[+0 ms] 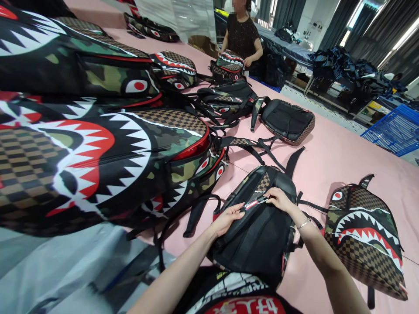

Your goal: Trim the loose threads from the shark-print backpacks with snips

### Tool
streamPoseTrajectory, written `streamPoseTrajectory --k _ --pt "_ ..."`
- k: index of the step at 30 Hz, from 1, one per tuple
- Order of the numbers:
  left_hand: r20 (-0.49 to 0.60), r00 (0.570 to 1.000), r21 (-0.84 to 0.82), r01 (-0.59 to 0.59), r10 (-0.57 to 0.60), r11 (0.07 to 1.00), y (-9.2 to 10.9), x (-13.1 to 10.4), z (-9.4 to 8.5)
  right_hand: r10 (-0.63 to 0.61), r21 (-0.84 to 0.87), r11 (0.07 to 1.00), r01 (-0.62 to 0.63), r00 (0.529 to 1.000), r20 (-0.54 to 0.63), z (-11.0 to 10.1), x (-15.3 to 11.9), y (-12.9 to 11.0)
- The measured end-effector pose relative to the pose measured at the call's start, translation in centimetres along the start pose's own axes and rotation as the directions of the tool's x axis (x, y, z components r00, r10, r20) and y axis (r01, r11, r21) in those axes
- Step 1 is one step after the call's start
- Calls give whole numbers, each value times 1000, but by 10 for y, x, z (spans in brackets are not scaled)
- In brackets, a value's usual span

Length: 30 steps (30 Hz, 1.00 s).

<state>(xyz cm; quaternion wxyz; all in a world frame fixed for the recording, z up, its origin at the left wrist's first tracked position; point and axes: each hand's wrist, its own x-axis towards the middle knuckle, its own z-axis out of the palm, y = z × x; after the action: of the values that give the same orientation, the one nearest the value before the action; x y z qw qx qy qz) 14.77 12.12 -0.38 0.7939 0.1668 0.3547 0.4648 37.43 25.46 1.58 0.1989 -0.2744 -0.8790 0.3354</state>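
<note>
A backpack (255, 248) lies before me with its black padded back and straps facing up. My left hand (229, 218) pinches the edge of a black shoulder strap (240, 220), beside a small red-and-white label (251, 204). From the other side, my right hand (279, 199) is closed on a slim silvery tool (262, 199), whose tip points left at the label. The tool is too small to name for certain. A brown checkered patch (262, 182) shows on the strap area just above my hands.
Shark-mouth backpacks (98, 161) are piled high on the left. Another backpack (363, 231) lies at right on the pink table (330, 157). Farther back are a black-backed backpack (288, 120) and a person (242, 37) handling a bag. A blue crate (394, 131) stands beyond the edge.
</note>
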Motion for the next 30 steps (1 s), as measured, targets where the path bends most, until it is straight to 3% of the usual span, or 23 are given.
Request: streamPoseTrajectory --k 14,21,30 --pt "-10 1000 -14 8 -8 1000 2 0 2 15 11 1000 -14 999 -45 7 -3 -4" --pt "-11 1000 -20 5 -5 1000 0 2 1 -51 -134 990 50 999 1 7 -2 -10" --pt "21 1000 -5 -16 16 1000 -3 3 -1 -102 -122 987 102 995 5 -7 -2 -14"
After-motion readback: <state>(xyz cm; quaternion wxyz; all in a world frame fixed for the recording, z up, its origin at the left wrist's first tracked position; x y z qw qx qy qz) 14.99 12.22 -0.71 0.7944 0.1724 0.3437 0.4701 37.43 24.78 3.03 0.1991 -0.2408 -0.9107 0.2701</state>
